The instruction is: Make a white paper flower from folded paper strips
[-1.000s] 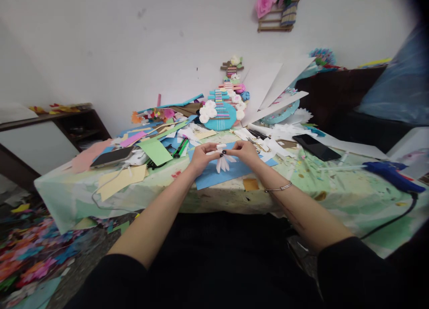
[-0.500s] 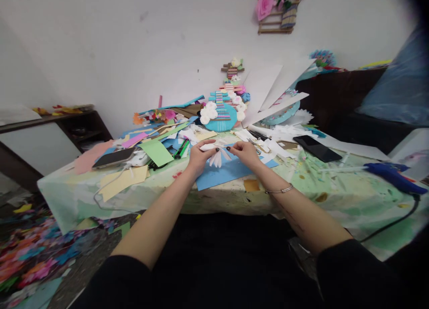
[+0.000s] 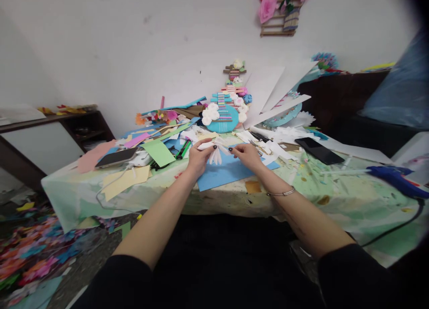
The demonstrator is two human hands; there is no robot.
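White paper petals (image 3: 216,154), a small fan of narrow strips, hang above the blue paper sheet (image 3: 231,174) near the front edge of the tabletop (image 3: 335,197), between the person's two hands. The left hand (image 3: 197,158) is closed around the upper end of the fan, thumb and forefinger pinching it so that the strips spread downward. The right hand (image 3: 247,154) has its fingers curled, its dark-nailed fingertips drawn together just at the right edge of the fan; whether they actually grip a strip I cannot tell. A thin bracelet (image 3: 282,193) sits on the right wrist.

Left of the blue sheet lie a green paper (image 3: 158,152), a green marker (image 3: 183,149), a phone (image 3: 115,157) and a yellow paper (image 3: 124,181). To the right, among white scraps, lies a second, black phone (image 3: 318,149), and well apart at the far right a blue glue gun (image 3: 397,177) with its cord. A paper guitar (image 3: 224,116) trimmed with white flowers leans against the wall behind the hands
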